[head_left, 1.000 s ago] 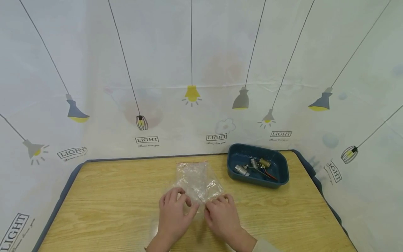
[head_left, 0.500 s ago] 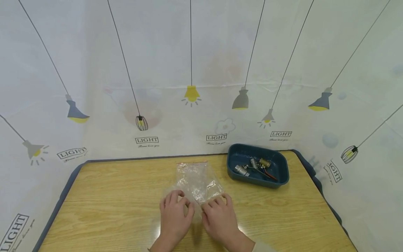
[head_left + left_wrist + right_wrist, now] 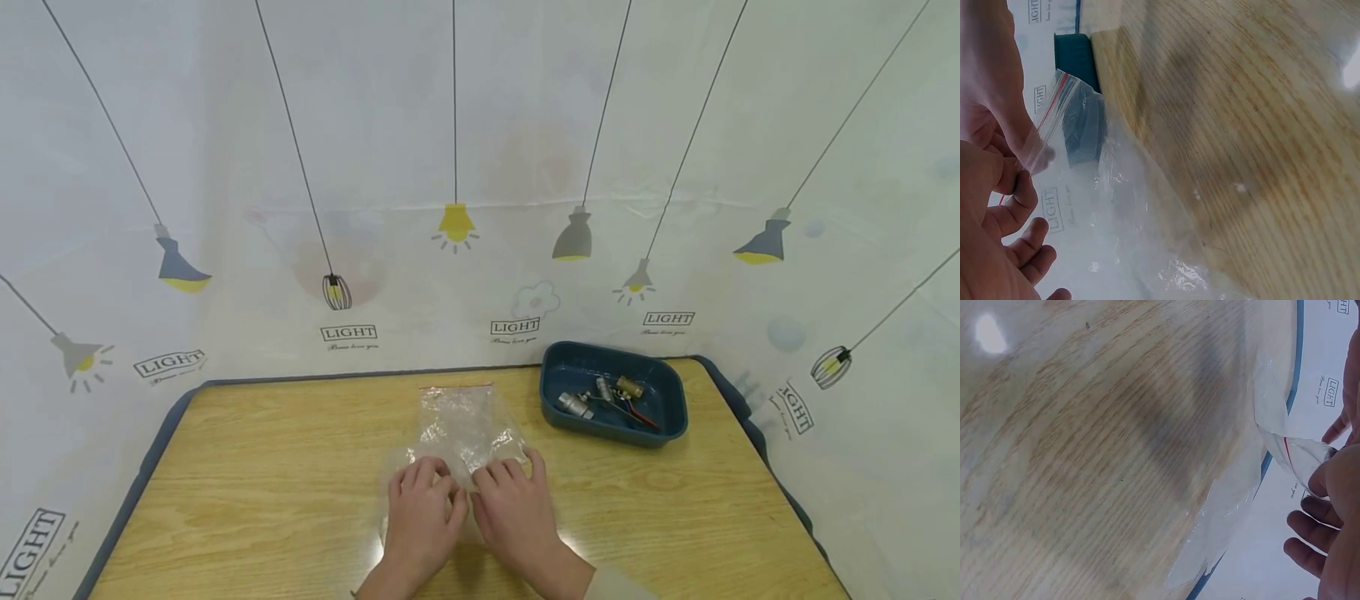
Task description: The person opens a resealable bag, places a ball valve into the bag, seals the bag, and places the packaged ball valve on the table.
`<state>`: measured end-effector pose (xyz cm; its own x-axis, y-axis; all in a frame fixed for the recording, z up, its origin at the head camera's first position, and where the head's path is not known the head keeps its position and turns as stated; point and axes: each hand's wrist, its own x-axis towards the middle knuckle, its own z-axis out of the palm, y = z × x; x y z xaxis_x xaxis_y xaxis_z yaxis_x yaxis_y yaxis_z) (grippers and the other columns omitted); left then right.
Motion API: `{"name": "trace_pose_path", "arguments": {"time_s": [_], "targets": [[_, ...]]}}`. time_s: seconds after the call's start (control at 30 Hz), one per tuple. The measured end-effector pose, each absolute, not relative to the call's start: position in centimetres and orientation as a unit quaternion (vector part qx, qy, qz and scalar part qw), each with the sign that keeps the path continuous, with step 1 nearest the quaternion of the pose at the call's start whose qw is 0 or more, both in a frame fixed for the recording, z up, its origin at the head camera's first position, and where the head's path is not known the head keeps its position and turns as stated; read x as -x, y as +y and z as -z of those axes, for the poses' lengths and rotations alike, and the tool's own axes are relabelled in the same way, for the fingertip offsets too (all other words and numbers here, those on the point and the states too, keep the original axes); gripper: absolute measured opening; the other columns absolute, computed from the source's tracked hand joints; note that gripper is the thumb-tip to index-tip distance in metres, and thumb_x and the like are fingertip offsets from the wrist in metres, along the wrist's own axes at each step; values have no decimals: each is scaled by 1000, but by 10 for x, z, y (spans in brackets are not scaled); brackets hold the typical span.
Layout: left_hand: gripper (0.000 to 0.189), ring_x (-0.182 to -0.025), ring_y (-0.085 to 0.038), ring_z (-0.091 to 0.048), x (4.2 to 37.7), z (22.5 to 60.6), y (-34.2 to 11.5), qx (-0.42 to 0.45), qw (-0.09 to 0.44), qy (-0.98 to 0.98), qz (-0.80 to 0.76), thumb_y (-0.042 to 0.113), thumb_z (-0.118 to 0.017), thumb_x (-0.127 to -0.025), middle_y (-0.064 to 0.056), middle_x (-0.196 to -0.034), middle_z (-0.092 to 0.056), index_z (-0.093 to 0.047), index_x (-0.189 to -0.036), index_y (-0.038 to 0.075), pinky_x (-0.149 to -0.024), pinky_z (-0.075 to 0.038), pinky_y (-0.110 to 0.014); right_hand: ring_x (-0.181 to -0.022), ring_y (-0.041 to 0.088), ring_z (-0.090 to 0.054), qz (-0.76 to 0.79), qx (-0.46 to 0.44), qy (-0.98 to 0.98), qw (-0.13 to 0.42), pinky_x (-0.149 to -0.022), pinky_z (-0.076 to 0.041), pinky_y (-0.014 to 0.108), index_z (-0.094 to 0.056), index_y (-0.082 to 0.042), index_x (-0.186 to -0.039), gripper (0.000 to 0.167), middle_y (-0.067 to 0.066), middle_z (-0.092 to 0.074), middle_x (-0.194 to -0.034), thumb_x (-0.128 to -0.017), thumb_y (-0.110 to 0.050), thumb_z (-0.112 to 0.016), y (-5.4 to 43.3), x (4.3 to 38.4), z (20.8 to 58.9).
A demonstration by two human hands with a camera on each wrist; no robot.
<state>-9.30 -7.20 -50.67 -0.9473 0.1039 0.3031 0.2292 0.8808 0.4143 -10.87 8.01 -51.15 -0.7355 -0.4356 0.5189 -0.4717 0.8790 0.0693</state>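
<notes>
Low in the middle of the head view, my left hand [image 3: 423,517] and right hand [image 3: 517,517] work close together on a clear zip-lock bag [image 3: 1141,187]. The thumb and fingers of each hand pinch its mouth, where a red seal line shows in both wrist views. The thin film hangs loosely down from my fingers over the table. Another clear zip-lock bag [image 3: 457,417] lies flat just beyond my hands, its red-lined edge at the far side. In the head view my hands hide most of the held bag.
A dark blue tray [image 3: 611,431] stands at the back right of the wooden table [image 3: 277,467]. Inside it lie a silver fitting [image 3: 576,406], a brass fitting [image 3: 630,387] and a red lever handle [image 3: 643,417]. A lamp-printed curtain [image 3: 420,125] rises behind the table.
Both hands have drawn closer together over the bag. The right hand has shifted slightly left, and the held film has spread lower beneath the hands. The tray and flat bag stay put.
</notes>
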Motion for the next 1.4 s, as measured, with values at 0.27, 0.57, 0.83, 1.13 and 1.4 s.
{"name": "trace_pose_path", "arguments": {"time_s": [0.27,0.57,0.83,1.13,1.4], "targets": [[33,-107,-24,-53,91,504,-74,101,106,-967,210,25,-64,-82,3,-96,-56,-47,-54,25,-101,-36,-53,-83,18,-63,-21,-238,-939,247,-104,-37,58,-61,-19,-74,19,-4,-67,-75,-81,-33,-71,81,110,512],[34,-103,-21,-54,89,495,-90,79,77,-977,182,26,-64,-69,8,-86,-52,-40,-45,25,-103,-33,-54,-82,18,-61,50,-208,-961,176,-103,-37,56,-65,-19,-74,18,-4,-68,-74,-82,-33,-73,97,119,514],[34,-103,-18,-52,84,486,-92,85,82,-977,177,27,-63,-69,10,-87,-53,-39,-45,27,-104,-31,-53,-84,18,-61,63,-214,-966,134,-105,-35,55,-67,-21,-78,6,-6,-70,-80,-83,-25,-67,102,121,518],[42,-104,-21,-53,81,472,-84,96,107,-970,195,30,-65,-78,8,-87,-55,-40,-44,29,-103,-32,-55,-85,14,-59,38,-232,-961,149,-103,-36,52,-65,-23,-75,18,-9,-70,-77,-80,-39,-73,92,113,504],[42,-105,-23,-54,84,469,-85,76,132,-968,200,28,-67,-76,7,-88,-58,-41,-43,30,-101,-33,-55,-81,15,-58,34,-243,-958,146,-103,-36,54,-65,-22,-71,20,-8,-67,-72,-82,-38,-72,82,113,488]]}}
